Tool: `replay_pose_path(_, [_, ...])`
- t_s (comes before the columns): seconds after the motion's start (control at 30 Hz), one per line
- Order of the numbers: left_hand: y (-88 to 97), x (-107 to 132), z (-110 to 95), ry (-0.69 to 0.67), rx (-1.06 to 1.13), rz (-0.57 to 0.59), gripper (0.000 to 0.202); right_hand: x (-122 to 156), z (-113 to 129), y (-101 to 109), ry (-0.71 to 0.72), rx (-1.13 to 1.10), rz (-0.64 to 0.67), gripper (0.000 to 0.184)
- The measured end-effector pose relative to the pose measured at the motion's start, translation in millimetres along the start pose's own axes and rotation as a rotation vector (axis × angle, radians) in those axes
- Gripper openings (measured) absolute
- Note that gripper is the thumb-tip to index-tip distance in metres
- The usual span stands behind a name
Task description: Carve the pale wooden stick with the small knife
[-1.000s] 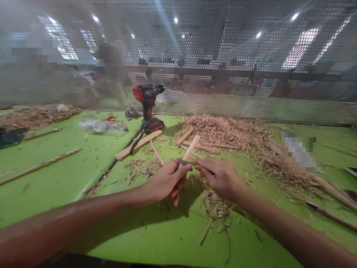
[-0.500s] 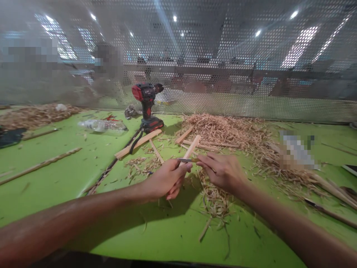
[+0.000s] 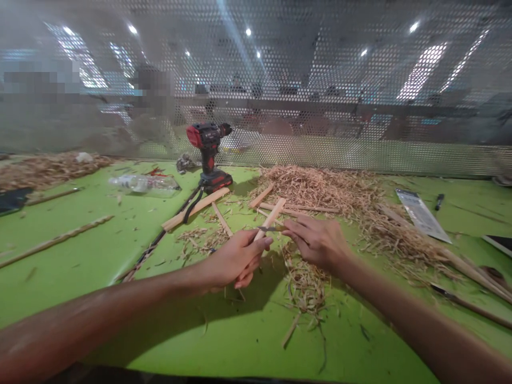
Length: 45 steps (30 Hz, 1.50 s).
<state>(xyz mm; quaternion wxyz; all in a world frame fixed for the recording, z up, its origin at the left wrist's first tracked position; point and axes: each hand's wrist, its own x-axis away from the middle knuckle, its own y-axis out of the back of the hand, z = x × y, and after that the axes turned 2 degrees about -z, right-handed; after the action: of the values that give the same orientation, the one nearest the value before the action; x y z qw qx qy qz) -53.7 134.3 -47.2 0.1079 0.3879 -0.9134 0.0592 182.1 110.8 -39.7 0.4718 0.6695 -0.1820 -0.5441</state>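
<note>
My left hand [image 3: 236, 260] is closed round the lower end of a pale wooden stick [image 3: 272, 215] that slants up and away from me. My right hand [image 3: 318, 241] is closed on a small knife [image 3: 272, 229], whose blade lies across the stick just above my left thumb. Both hands hover over a green table [image 3: 100, 256], above a loose clump of wood shavings [image 3: 306, 285].
A red and black cordless drill [image 3: 208, 154] stands at the back. Near it lie a clear plastic bottle [image 3: 144, 184], wooden slats [image 3: 196, 208] and a big shavings pile [image 3: 332, 189]. A perforated metal screen [image 3: 320, 106] closes the far side. Long sticks [image 3: 56, 240] lie left and right.
The hands and stick have barely shifted; the knife blade sits a little higher on the stick. The view has tilted slightly.
</note>
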Motion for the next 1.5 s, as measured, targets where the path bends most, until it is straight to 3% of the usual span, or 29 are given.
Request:
replay_pose_path(0.1, [-1.6,4.7,6.4,0.055,-0.038,0.105,0.028,1.3,-44.0,11.5,-0.171,-0.015,-0.111,0.039])
replay_pose_path(0.13, [-1.9,5.1,8.1,0.059,-0.040,0.140,0.028,1.8,-59.3,16.0,-0.266,-0.015,-0.230,0.037])
replay_pose_path(0.2, [-1.6,3.6,10.0,0.027,-0.033,0.136,0.028,2.1,-81.9,23.3,-0.391,-0.074,-0.400,0.036])
replay_pose_path(0.27, [0.0,-0.6,9.2,-0.017,-0.022,0.113,0.027,0.9,-88.8,26.3,-0.439,-0.130,-0.473,0.036])
replay_pose_path(0.47, [8.7,-18.1,5.5,-0.128,0.264,0.154,0.016,-5.4,-63.6,23.1,-0.506,-0.426,-0.320,0.040])
replay_pose_path(0.7, [14.9,-29.2,10.8,-0.043,0.449,0.065,0.008,-6.6,-58.1,17.6,-0.586,-0.669,-0.170,0.035])
replay_pose_path(0.9, [19.1,-28.2,6.1,-0.083,0.477,0.086,0.010,-1.8,-39.5,14.1,-0.528,-0.558,-0.078,0.033])
replay_pose_path(1.07, [19.3,-27.2,-0.4,-0.029,0.568,0.126,0.015,6.3,-35.1,6.7,-0.357,-0.426,-0.047,0.030])
replay_pose_path(1.23, [28.7,-31.5,1.0,-0.084,0.537,0.123,0.013,7.4,-29.7,4.3,-0.187,-0.290,-0.055,0.032])
replay_pose_path(1.4, [36.0,-37.0,2.6,-0.147,0.496,0.125,0.006,6.7,-29.2,6.4,-0.233,-0.283,-0.028,0.034])
replay_pose_path(1.5, [35.6,-38.1,1.8,-0.156,0.487,0.104,0.005,7.1,-35.4,6.0,-0.177,-0.272,-0.036,0.030])
